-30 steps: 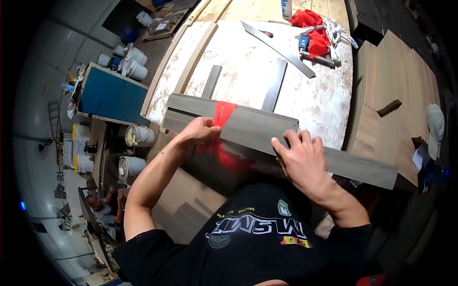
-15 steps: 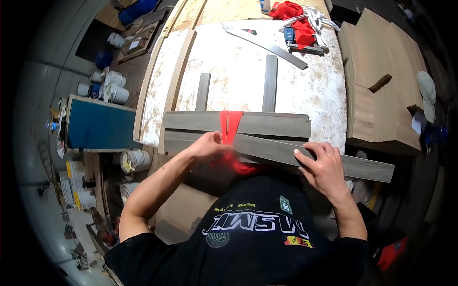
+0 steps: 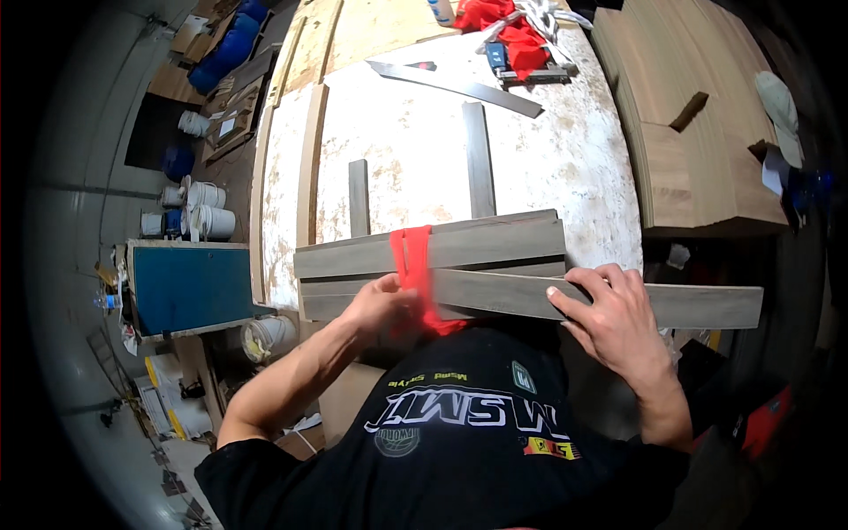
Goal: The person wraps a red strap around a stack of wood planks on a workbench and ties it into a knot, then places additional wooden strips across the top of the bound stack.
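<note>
My right hand [image 3: 609,311] grips a long grey wooden strip [image 3: 702,306], thumb on its top face and fingers over the far edge. The strip slants across the front of two longer grey boards, a far one [image 3: 495,242] and a near one [image 3: 331,300]. A red cloth band [image 3: 412,252] lies over the boards and hangs down toward my shirt. My left hand [image 3: 382,307] is closed at the band's left side, its fingertips blurred against the cloth, close to the strip's left end.
Two narrow grey pieces [image 3: 479,159] stick out behind the boards on the white worktable [image 3: 574,168]. Farther back lie a metal ruler [image 3: 468,92], red cloth [image 3: 528,53] and a blue-and-black tool [image 3: 497,60]. Stacked panels [image 3: 698,177] stand at right, a blue-topped bench [image 3: 190,287] at left.
The held strip has shifted right and lies more level. The boards now tilt, left end nearer me. My left hand has moved slightly down along the red band. The whole view has turned a little.
</note>
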The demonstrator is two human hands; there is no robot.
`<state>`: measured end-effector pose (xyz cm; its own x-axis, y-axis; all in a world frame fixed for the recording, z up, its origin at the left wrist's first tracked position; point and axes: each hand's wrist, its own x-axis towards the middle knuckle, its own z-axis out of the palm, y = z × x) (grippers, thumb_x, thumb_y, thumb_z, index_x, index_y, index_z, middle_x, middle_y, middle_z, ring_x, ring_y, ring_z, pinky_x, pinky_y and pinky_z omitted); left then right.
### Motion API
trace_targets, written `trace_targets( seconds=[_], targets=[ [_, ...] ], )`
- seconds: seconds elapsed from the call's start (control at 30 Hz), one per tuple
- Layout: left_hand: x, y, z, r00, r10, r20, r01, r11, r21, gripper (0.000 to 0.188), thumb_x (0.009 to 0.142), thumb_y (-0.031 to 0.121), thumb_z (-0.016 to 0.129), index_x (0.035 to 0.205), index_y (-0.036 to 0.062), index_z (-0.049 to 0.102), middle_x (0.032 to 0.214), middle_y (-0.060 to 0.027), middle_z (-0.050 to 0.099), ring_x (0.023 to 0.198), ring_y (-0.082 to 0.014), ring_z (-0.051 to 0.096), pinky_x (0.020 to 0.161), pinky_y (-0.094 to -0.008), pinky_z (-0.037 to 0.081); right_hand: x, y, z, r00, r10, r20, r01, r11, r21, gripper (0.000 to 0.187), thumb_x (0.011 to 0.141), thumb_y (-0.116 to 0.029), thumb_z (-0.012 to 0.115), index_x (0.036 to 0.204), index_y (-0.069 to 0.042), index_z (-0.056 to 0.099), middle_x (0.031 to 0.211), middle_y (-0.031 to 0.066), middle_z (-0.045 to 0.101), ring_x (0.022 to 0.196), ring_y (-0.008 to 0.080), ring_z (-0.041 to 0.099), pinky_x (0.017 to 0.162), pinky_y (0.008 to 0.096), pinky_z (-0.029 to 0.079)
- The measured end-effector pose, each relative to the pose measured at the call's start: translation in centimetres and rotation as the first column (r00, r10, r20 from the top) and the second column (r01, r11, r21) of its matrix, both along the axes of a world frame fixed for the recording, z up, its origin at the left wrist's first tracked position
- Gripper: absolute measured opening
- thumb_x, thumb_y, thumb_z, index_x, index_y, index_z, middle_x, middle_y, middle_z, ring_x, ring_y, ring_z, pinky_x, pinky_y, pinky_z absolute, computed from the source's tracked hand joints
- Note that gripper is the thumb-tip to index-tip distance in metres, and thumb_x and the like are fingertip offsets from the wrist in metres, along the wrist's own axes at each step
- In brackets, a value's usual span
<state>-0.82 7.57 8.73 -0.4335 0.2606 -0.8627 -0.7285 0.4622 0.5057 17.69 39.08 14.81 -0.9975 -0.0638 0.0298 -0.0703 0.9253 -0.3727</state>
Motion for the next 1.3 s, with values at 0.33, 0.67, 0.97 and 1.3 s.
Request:
trace_targets(
  seconds=[0.33,0.67,0.97,1.3],
  targets=[
    [-0.1,2.7,2.5,0.973,-0.219,-0.067,0.215,0.974,-0.066,0.033,0.086,0.01,0.074,0.114,0.002,0.06,0.099,-0.007,0.068,0.085,-0.0142,0.065,0.077,-0.0285,0.052,-2.6,1.9,0.2,0.988,0.139,0.066,-0.137,0.99,-0.03,0.032,0.082,-0.018,0.074,0.114,-0.018,0.072,0.116,0.0023,0.061,0.1,0.0237,0.056,0.081,0.0375,0.042],
    [2.5,3.1,-0.1,0.962,-0.157,-0.223,0.111,0.973,-0.203,0.034,0.089,0.007,0.076,0.117,-0.0004,0.059,0.099,-0.0057,0.069,0.085,-0.013,0.065,0.078,-0.0289,0.055,-4.9,2.4,3.9,0.955,0.265,0.136,-0.283,0.948,0.146,0.03,0.083,-0.011,0.067,0.113,-0.012,0.073,0.104,0.0056,0.061,0.095,0.0235,0.056,0.077,0.0369,0.041],
    [1.6,4.6,3.2,0.99,-0.119,-0.081,0.11,0.988,-0.106,0.026,0.091,0.003,0.066,0.116,0.0013,0.06,0.101,-0.0051,0.068,0.086,-0.0121,0.064,0.078,-0.0286,0.053,-6.3,1.3,4.3,0.934,0.297,0.201,-0.343,0.903,0.258,0.036,0.082,-0.015,0.066,0.117,-0.014,0.07,0.104,0.0046,0.058,0.095,0.0246,0.055,0.078,0.0389,0.041],
    [2.1,3.0,3.0,0.789,-0.506,-0.347,0.389,0.85,-0.355,0.035,0.09,0.02,0.065,0.117,-0.0022,0.064,0.103,-0.0121,0.072,0.088,-0.0175,0.07,0.085,-0.0333,0.054,-4.0,1.0,0.1,0.969,0.245,0.008,-0.243,0.954,0.179,0.038,0.078,-0.018,0.073,0.116,-0.018,0.071,0.107,0.0032,0.058,0.095,0.0239,0.055,0.077,0.0396,0.04]
  ],
)
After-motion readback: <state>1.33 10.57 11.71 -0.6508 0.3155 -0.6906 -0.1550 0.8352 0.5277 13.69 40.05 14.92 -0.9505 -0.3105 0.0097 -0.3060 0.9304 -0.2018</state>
